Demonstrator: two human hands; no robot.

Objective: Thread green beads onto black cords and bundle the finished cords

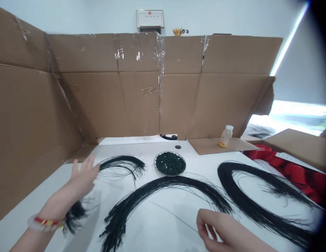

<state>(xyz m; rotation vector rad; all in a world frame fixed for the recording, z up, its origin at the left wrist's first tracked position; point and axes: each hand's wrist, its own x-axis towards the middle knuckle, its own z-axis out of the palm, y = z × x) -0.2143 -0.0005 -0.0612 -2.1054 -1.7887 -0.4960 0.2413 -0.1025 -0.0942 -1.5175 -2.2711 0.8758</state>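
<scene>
My left hand (82,176), slightly blurred, hovers at the left with its fingers spread, over a curved bundle of black cords (121,160) whose middle it hides. The other end of that bundle shows below my wrist. My right hand (218,227) is at the lower right with thumb and fingers pinched together. A single thin black cord (176,218) runs across the white table to those fingertips. Between my hands arches a larger bundle of black cords (163,182), knotted at its lower left end. Behind it sits a round dish of small dark green pieces (170,163).
A thick loop of black cords (231,185) lies at the right. A small white-capped bottle (226,136) stands on a cardboard flap (205,148). Cardboard walls (136,105) close off the back and left. Red items (294,173) lie beside a box at far right.
</scene>
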